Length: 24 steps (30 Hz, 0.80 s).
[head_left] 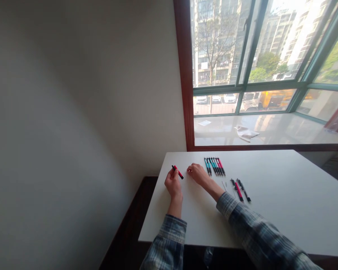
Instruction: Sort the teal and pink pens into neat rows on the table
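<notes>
Above the table's left part, my left hand (173, 183) is closed on a red and black pen (179, 173), which tilts down to the right. Just to its right, my right hand (198, 174) has its fingers curled together at the tabletop, apart from that pen. Whatever its fingertips hold, if anything, is too small to make out. Beyond the right wrist lies a neat row of several teal and red pens (214, 166) with black grips. By the right forearm are a red and black pen (239, 191), dark pen pieces (244, 191) and small thin parts (224, 185).
The white table (278, 210) stands against the wall (115, 93) on the left and a window ledge (278, 129) at the back. A crumpled cloth or paper (246, 133) and a flat white sheet (204, 123) lie on the ledge. A brown frame (185, 75) borders the window.
</notes>
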{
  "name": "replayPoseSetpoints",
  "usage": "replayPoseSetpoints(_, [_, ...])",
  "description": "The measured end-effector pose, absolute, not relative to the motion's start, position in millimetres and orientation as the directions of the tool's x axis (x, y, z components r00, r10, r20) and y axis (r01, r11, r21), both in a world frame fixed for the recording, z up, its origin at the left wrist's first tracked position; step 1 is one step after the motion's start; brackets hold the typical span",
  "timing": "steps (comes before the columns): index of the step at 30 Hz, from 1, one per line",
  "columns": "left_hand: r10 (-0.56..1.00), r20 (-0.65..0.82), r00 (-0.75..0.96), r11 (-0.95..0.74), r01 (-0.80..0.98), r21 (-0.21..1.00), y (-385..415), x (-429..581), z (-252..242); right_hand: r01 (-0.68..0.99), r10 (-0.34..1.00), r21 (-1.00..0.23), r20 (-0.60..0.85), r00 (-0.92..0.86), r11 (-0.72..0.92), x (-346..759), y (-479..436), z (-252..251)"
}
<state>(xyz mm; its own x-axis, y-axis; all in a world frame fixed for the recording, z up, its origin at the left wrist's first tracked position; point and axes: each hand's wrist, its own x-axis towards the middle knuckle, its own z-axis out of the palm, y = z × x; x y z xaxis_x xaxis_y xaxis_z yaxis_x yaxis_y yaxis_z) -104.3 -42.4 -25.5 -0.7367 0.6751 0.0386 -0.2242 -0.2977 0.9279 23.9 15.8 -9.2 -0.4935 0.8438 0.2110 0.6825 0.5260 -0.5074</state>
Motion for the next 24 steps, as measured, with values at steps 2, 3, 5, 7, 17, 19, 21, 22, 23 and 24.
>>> replayPoseSetpoints(2, [0.680,0.044,-0.732,-0.297,-0.220,0.929,-42,-104,-25,0.680,0.841,-0.506,0.217,-0.496,0.531,26,11,-12])
replayPoseSetpoints(3, [0.678,0.046,-0.733,-0.297,-0.216,0.930,-42,-104,-25,0.679,0.842,-0.508,0.220,-0.493,0.530,28,10,-13])
replayPoseSetpoints(5, [0.651,0.046,-0.757,-0.304,-0.205,0.930,-42,-106,-25,0.680,0.848,-0.515,0.227,-0.478,0.521,28,9,-14])
replayPoseSetpoints(7, [0.593,0.051,-0.803,-0.317,-0.174,0.932,-44,-110,-26,0.671,0.849,-0.528,0.235,-0.473,0.520,25,10,-14])
replayPoseSetpoints(17, [0.684,0.129,-0.718,-0.304,-0.119,0.945,-49,-104,-19,0.533,0.812,-0.630,0.310,-0.494,0.565,29,6,-20])
replayPoseSetpoints(19, [0.778,0.164,-0.606,-0.287,-0.110,0.952,-50,-93,-14,0.484,0.826,-0.686,0.334,-0.454,0.544,56,10,-22])
replayPoseSetpoints(21, [0.864,0.188,-0.467,-0.250,-0.073,0.966,-52,-82,-10,0.345,0.874,-0.817,0.355,-0.332,0.463,87,15,-20])
replayPoseSetpoints(22, [0.902,0.187,-0.389,-0.223,-0.049,0.973,-54,-76,-8,0.232,0.899,-0.881,0.352,-0.261,0.413,103,17,-19])
replayPoseSetpoints(23, [0.929,0.180,-0.322,-0.200,-0.030,0.979,-56,-71,-6,0.140,0.914,-0.914,0.350,-0.205,0.381,117,19,-18])
replayPoseSetpoints(24, [0.948,0.170,-0.271,-0.182,-0.020,0.983,-58,-67,-4,0.067,0.924,-0.931,0.343,-0.171,0.358,130,19,-16])
